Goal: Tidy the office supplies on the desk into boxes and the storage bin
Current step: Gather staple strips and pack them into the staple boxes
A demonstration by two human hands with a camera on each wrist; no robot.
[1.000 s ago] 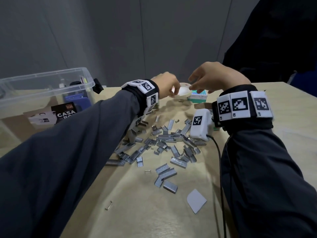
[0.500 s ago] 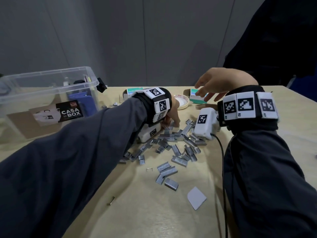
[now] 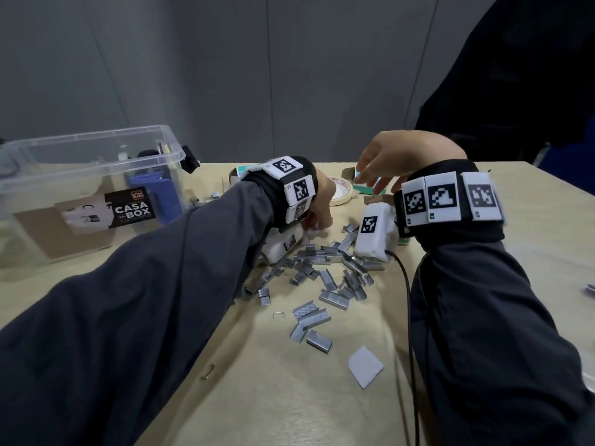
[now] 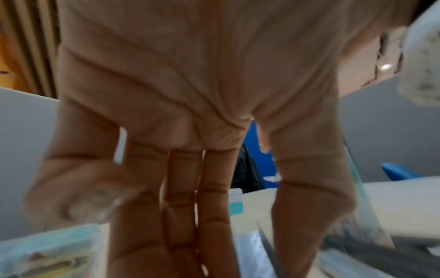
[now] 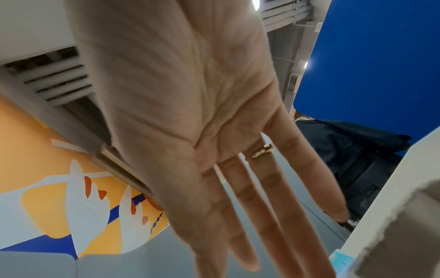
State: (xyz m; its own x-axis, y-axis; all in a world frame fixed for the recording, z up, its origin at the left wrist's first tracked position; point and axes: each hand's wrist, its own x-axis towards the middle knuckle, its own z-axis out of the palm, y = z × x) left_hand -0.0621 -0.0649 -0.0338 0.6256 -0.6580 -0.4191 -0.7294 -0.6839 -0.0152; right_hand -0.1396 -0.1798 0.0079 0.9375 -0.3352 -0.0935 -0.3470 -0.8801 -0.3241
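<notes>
Several grey staple strips lie in a scattered heap mid-desk. My left hand reaches down at the heap's far edge. In the left wrist view its fingers are straight and point down toward blurred staples. Something small and whitish shows at its fingertips, too blurred to name. My right hand hovers above a small teal box, palm down. Its fingers are spread and hold nothing. The clear storage bin stands at the back left.
A tape roll lies between my hands at the back. Another teal box sits behind my left wrist. A white paper scrap and a loose staple lie near me. A dark-clad person stands at the far right.
My left hand left the tape roll and dropped toward me onto the staple heap. My right hand let go too, lifted slightly and spread its fingers.
</notes>
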